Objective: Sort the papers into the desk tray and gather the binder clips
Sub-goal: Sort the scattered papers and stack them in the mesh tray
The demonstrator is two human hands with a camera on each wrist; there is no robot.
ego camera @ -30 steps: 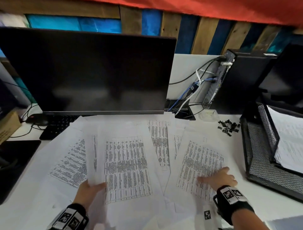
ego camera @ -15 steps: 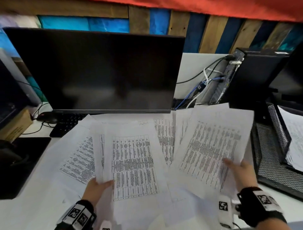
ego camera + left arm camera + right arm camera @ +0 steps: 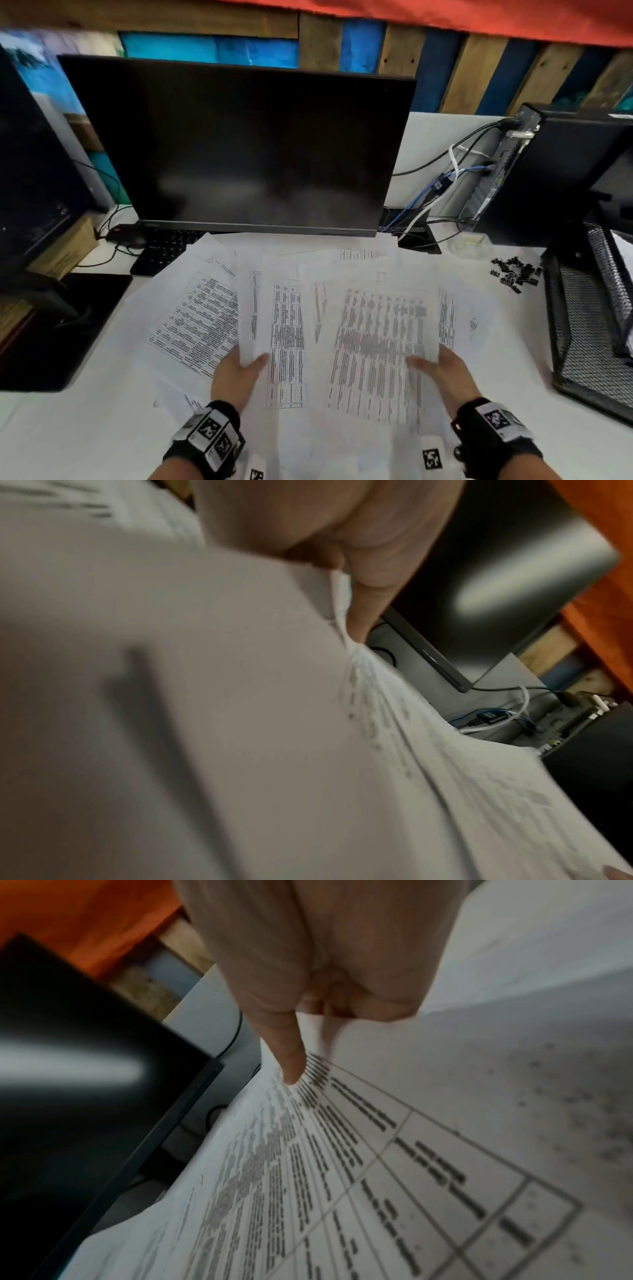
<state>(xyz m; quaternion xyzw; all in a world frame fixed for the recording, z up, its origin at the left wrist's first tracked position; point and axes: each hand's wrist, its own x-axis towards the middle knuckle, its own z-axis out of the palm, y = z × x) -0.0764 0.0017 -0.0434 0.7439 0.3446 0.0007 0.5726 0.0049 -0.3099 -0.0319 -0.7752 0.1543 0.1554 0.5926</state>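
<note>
Printed white papers (image 3: pixel 205 318) lie fanned across the desk below the monitor. My left hand (image 3: pixel 239 370) pinches the lower edge of a sheet (image 3: pixel 287 329), thumb on top; the left wrist view shows that thumb (image 3: pixel 363 593) on paper (image 3: pixel 205 696). My right hand (image 3: pixel 442 370) grips a printed table sheet (image 3: pixel 380 342) by its lower right corner, held over the others; up close its thumb (image 3: pixel 287 1047) presses on the sheet (image 3: pixel 377 1164). A heap of black binder clips (image 3: pixel 513 270) lies at the right, beside the black mesh desk tray (image 3: pixel 582 329).
A dark monitor (image 3: pixel 246 147) stands behind the papers with a keyboard (image 3: pixel 164 250) under its edge. A black computer case (image 3: pixel 555 164) with cables (image 3: pixel 442 185) sits at the back right. A black pad (image 3: pixel 51 329) lies at the left.
My right hand picked a sheet off the desk, lifted it, then brought it left over the middle papers, uncovering the binder clips. My left hand kept its hold on its sheet.
</note>
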